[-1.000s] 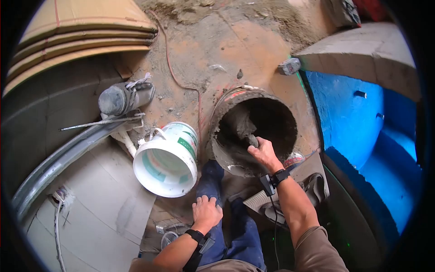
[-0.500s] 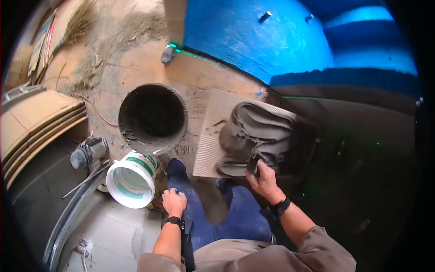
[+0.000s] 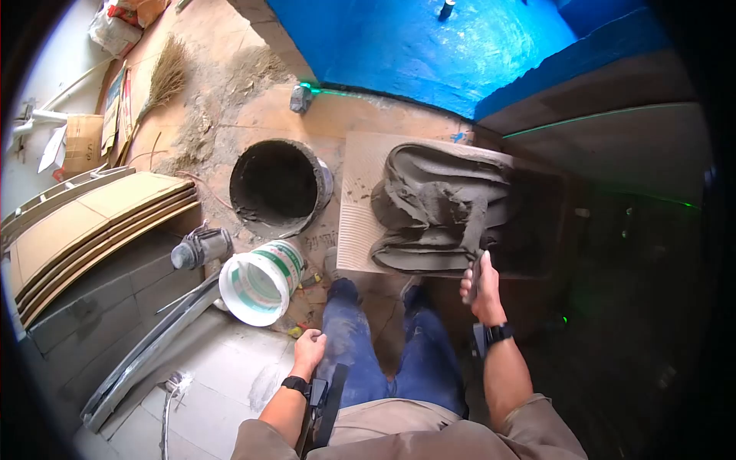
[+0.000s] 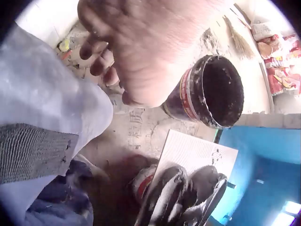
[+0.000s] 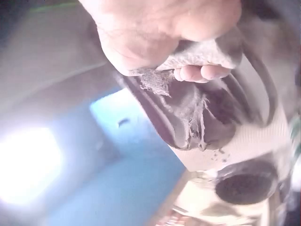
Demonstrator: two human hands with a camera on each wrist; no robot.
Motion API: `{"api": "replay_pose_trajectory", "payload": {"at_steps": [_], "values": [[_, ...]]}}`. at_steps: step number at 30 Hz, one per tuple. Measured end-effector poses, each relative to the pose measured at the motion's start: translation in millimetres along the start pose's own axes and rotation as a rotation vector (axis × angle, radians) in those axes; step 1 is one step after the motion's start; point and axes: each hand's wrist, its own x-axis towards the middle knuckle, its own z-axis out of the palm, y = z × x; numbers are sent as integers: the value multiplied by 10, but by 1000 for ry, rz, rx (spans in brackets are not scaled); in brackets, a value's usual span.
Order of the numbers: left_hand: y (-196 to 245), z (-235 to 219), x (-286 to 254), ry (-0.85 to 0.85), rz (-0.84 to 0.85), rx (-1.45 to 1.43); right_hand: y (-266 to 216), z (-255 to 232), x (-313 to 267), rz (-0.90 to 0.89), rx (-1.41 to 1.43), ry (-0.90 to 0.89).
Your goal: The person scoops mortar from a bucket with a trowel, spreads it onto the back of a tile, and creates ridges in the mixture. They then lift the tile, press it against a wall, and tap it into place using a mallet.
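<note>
Head view: your right hand [image 3: 482, 287] grip curls round a trowel handle [image 3: 474, 277] at the mortar [image 3: 441, 207]; left hand [image 3: 308, 350], fingers curled, rests on your knee [image 3: 346, 337].

Two buckets (one dark [image 3: 281, 186], one white [image 3: 259, 283]), one mortar-covered tile [image 3: 429, 207], one broom [image 3: 159, 84].

Nothing could be read for certain. The white bucket [image 3: 261, 282] carried a green label band, its print too small to make out. The dark mortar bucket [image 4: 210, 91] bore a red and white label around its side, the lettering blurred. The floor [image 4: 141, 136] beside that bucket showed faint painted or printed characters, not legible. A crumpled bag [image 3: 126, 11] at the far edge had red and orange print, also unreadable.
</note>
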Motion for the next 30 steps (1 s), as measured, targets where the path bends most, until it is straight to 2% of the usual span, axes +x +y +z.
{"api": "replay_pose_trajectory", "payload": {"at_steps": [1, 2, 3, 5, 6, 8, 11, 12, 15, 17, 18, 19, 21, 23, 24, 27, 28, 30], "values": [[-93, -1, 33, -3, 5, -50, 163, 74, 231, 145, 330, -34], [-169, -31, 29, 6, -21, -99, 377, 160, 430, 208, 458, -126], [-232, -91, 30, 6, -34, -54, 558, 434, 439, 191, 306, -56], [-373, -221, 64, 2, -64, 31, 787, 867, 335, 257, 112, -108], [-628, -236, 151, -3, -67, 7, 824, 946, 272, 231, -56, -122], [-862, -322, 238, 1, -134, -6, 950, 904, 327, 101, -415, -197], [-911, -487, 359, 28, -169, -40, 986, 786, 256, 149, -1080, -165], [-910, -516, 345, 36, -178, -44, 1392, 447, 509, -534, -1434, -53], [-1054, -509, 369, 51, -162, -220, 1057, 307, 250, -587, -1683, 61], [-1141, -487, 313, 23, -153, -243, 917, 480, -21, -27, -1019, 121], [-1106, -479, 283, 8, -172, -245, 1107, 407, 5, 94, -603, 80], [-1102, -450, 262, -10, -192, -246, 1182, 562, -69, 220, -379, 48], [-1145, -403, 278, -26, -204, -238, 1449, 763, -77, 346, -337, -43], [-1177, -377, 260, -33, -216, -238, 1603, 852, -131, 259, -538, -169], [-1193, -386, 249, -31, -212, -233, 1601, 829, -102, 262, -619, -171], [-1152, -381, 274, -20, -189, -243, 1489, 505, 146, -554, -1802, -127], [-1167, -384, 287, -17, -181, -253, 1149, 632, 44, -627, -1935, -152], [-1198, -375, 290, -17, -199, -271, 765, 565, 194, -944, -2044, -186]]}}
